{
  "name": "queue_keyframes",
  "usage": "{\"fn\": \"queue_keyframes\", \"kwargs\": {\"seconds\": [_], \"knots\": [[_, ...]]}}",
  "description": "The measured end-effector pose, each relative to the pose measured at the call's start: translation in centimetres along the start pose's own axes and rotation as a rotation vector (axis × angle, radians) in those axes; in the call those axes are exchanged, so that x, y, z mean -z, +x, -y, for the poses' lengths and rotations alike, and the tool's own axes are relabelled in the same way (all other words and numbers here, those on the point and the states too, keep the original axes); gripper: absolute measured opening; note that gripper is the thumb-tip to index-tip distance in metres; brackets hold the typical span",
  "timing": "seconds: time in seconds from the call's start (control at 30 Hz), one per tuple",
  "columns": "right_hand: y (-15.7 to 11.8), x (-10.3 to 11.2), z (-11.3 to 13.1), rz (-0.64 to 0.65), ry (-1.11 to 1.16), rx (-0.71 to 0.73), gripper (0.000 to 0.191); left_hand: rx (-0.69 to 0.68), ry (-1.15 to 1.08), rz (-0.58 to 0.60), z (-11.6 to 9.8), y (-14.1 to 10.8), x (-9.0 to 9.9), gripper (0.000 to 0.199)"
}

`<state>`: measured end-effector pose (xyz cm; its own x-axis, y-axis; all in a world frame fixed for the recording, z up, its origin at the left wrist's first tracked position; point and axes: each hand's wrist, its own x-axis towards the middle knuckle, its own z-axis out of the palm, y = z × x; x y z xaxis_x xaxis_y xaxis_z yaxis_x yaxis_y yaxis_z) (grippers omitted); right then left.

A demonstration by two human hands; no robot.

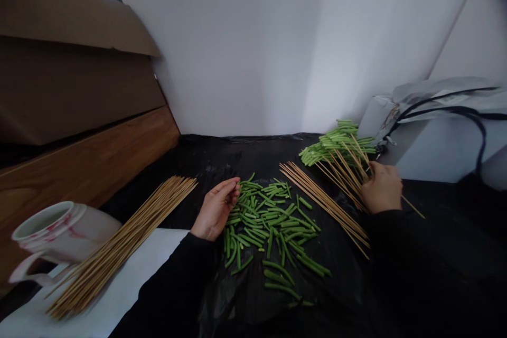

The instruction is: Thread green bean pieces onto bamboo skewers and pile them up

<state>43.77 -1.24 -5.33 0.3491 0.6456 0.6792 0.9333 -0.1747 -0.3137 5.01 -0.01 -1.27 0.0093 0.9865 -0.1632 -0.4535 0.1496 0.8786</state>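
Cut green bean pieces (273, 222) lie loosely spread over black plastic sheeting in the middle. At their left edge is my left hand (217, 206), thumb and fingertips pressed together; whether anything small is pinched there I cannot make out. My right hand (382, 187) is closed around thin bamboo skewers (343, 182), which fan out from it towards the upper left. Behind those skewers sits a pile of bean pieces threaded in rows (336, 142). Between the loose beans and my right hand lies a separate row of bare skewers (322, 203).
On the left, a thick bundle of skewers (127, 240) rests across a white sheet (134, 269) beside a tipped-over mug (71, 232). A cardboard box (75, 90) stands over a wooden board (119, 142). A plastic bag (447, 95) and black straps are at right.
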Motion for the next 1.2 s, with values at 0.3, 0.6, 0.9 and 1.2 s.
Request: {"fn": "queue_keyframes", "kwargs": {"seconds": [0.3,0.6,0.9,1.2], "knots": [[-0.3,1.4,1.6,0.031,-0.175,-0.104,0.042,-0.002,0.003,0.008,-0.1,-0.2,0.0,0.019],[-1.0,1.7,4.6,-0.095,-0.049,0.217,0.029,0.008,0.015,0.009,0.1,-0.1,0.0,0.023],[-2.9,0.9,7.6,0.37,0.035,0.439,0.022,0.016,0.032,0.016,0.2,-0.1,0.0,0.024],[-3.6,1.3,8.1,0.616,-0.094,0.326,0.021,0.017,0.03,0.024,0.3,0.0,0.1,0.022]]}}
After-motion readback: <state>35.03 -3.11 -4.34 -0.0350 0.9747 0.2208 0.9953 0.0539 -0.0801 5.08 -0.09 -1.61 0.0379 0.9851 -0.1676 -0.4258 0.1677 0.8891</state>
